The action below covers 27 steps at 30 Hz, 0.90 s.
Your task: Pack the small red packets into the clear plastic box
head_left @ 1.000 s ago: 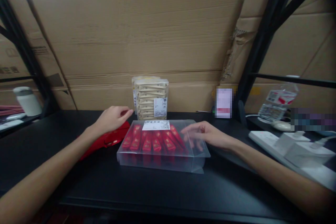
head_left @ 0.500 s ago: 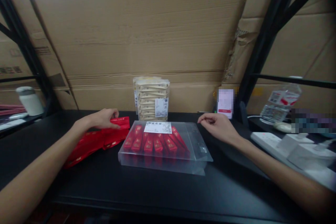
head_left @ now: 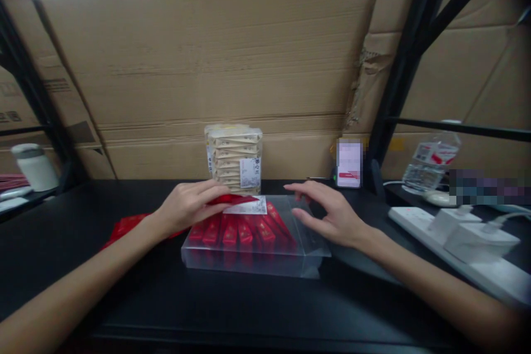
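Observation:
My left hand (head_left: 193, 204) is closed around a red packet (head_left: 234, 198), held over the back left of a clear plastic box (head_left: 253, 266). Inside that box a row of red packets (head_left: 230, 235) leans in a fan, under a white printed label (head_left: 251, 208). Beyond its right side my right hand (head_left: 327, 213) hovers with thumb and fingers apart, holding nothing. More red packets (head_left: 126, 227) lie on the black table (head_left: 207, 310) to the left, partly behind my left forearm.
Behind the box stands a clear pack of beige packets (head_left: 234, 155). A phone (head_left: 349, 163) leans at the back right. Farther right are a white power strip (head_left: 415, 221) with plugs and a water bottle (head_left: 431, 157). A white cup (head_left: 35, 167) stands far left.
My left hand has lifted a red packet from the left pile and carried it right, over the box. My right hand has come closer to the box and its fingers have spread.

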Available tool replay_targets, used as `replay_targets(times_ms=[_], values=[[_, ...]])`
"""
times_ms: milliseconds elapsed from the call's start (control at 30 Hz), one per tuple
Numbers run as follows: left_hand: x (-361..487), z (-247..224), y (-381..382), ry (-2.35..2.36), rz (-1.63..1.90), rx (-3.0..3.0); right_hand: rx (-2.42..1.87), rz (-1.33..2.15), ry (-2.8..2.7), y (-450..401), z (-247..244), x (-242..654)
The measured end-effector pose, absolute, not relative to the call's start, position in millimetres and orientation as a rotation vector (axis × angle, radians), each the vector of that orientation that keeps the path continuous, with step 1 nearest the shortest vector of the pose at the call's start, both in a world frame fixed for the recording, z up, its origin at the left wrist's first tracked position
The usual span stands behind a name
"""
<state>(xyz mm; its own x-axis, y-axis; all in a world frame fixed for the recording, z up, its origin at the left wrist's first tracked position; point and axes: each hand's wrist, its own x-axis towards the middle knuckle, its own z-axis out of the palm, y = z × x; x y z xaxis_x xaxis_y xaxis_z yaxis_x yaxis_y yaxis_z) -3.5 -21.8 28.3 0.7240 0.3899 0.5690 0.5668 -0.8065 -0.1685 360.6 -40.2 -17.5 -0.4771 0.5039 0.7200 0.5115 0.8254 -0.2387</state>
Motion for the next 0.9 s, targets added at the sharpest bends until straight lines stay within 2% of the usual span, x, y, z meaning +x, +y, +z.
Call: replay_targets(times_ms=[200,533,767,900], values=[[19.4,21.9,-30.1,-0.696,-0.890,-2.906,-0.556,-0.067,-2.349,-51.6,-16.4,342.9],[29.4,21.8,-34.9,-0.736,-0.979,-3.157,-0.508,0.059,-2.191,-52.7,-19.1,337.7],[14.6,13.0,-19.7,-1.023,-1.168,-2.965,-0.905,0.525,-1.581,-25.3,-14.2,366.5],[2.7,7.1,-5.2,-1.234,-1.167,-2.880,-1.020,0.577,-1.385,-3.8,-18.3,392.4]])
